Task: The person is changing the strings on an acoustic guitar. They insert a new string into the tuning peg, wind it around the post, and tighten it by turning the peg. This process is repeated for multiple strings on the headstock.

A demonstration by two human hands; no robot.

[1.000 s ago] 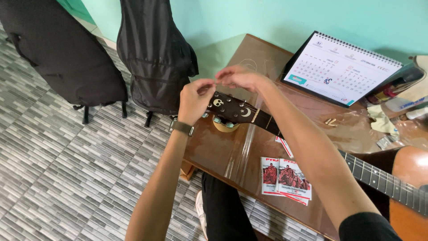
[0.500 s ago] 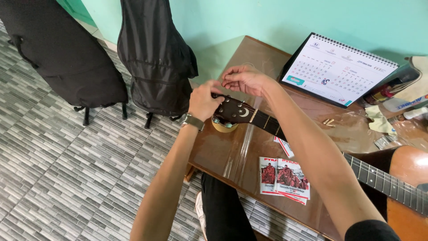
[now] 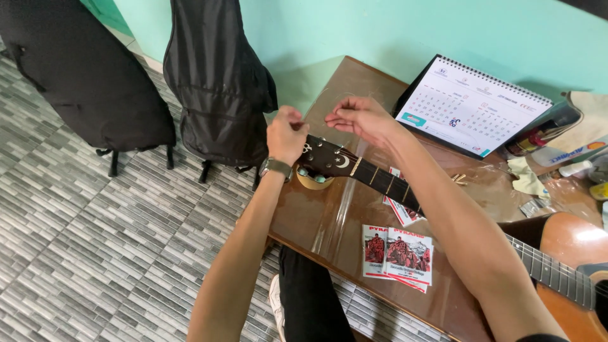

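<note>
Fingers of my left hand (image 3: 286, 133) were curled shut at the guitar headstock (image 3: 326, 158), which lay over the tabletop's (image 3: 310, 218) left edge; my right hand (image 3: 358, 117) pinched something too thin to make out. Keeping it taut and steady seemed wise.

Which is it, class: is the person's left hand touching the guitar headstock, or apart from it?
Touching: the head view shows the left hand closed against the headstock end, no gap visible.
</note>
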